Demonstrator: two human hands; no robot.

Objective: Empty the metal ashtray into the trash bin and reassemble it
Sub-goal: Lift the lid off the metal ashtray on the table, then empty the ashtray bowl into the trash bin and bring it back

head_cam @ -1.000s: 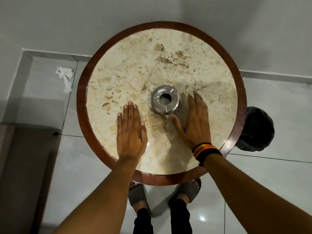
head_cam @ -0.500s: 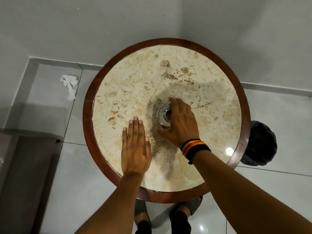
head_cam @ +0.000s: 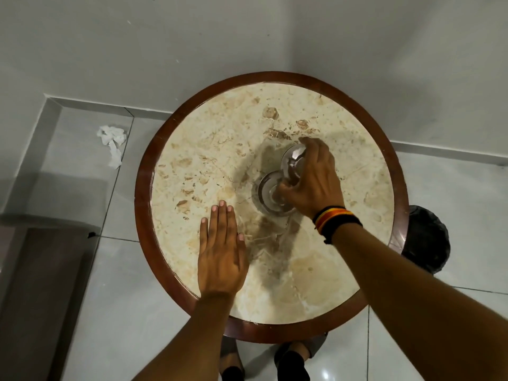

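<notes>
Marble round counter (head_cam: 209, 149) on grey tile floor (head_cam: 82, 193), trash bin (head_cam: 426, 240) at three o'clock. Right hand (head_cam: 313, 182) fingers (head_cam: 316, 149) curl around ashtray lid (head_cam: 292, 165), lifted above its base (head_cam: 265, 193); left hand (head_cam: 221, 254) lies flat, fingers extended.

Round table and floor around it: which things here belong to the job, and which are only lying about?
For the job:
ashtray lid, in the right hand
ashtray bowl, on the table
trash bin, on the floor beside the table

Lying about:
crumpled tissue on the floor
</notes>
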